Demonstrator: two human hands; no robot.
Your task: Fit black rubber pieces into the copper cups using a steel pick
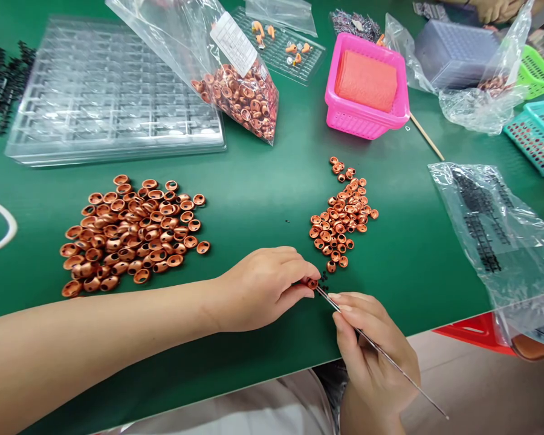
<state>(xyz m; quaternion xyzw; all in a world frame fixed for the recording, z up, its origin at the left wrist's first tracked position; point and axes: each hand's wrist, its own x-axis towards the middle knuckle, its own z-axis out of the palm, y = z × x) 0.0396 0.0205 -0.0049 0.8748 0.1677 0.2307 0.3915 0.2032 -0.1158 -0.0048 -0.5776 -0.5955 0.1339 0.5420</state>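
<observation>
My left hand [267, 284] reaches in from the left, its thumb and fingertips pinching a small copper-coloured shell [312, 283] with an opening in it. My right hand [376, 344] grips slim metal tweezers [390, 360] like a pen. The tips of the tweezers meet the shell at my left fingertips. Several tiny black pieces [325, 278] lie on the table just beyond the shell. A heap of small copper shells [344, 208] sits past my hands. To the left, a bigger heap of larger copper shells [136, 232] spreads beside my left forearm.
Clear plastic trays [113, 90] are stacked at the back left, with a bag of copper shells [245, 90] overlapping them. A pink basket [367, 127] holds an orange-red block. Black parts show in a clear bag [480, 217] at the right edge. A wooden stick [427, 136] lies behind.
</observation>
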